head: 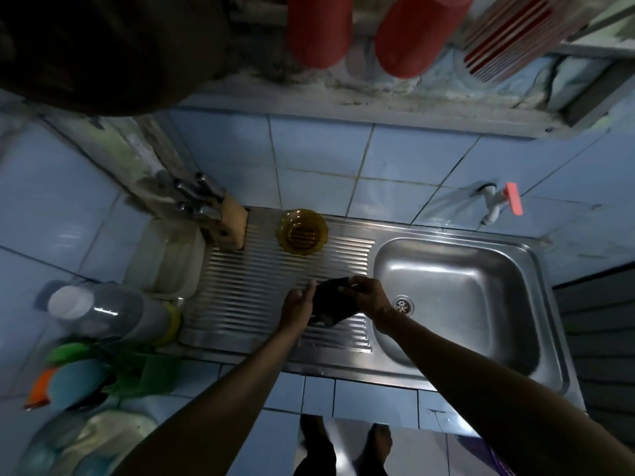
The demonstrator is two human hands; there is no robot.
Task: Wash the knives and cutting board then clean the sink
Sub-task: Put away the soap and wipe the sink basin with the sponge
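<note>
Both hands (338, 300) round dark cloth (331, 302), partly hidden

The sink (460, 297) bowl sits on the right, with the ribbed draining board (247, 286) on its left. A knife block (226, 225) and a small dish (302, 231) stand at the back of the board. A tap (494, 204) sticks out of the wall behind the sink. 2 hands (299, 304) (369, 295) hold a cloth (331, 300) over the board, near the bowl.

Held a dark cloth (331, 298) between left hand (298, 305) and right hand (367, 294) over the ribbed drainboard (247, 286), beside the sink (457, 297).
</note>
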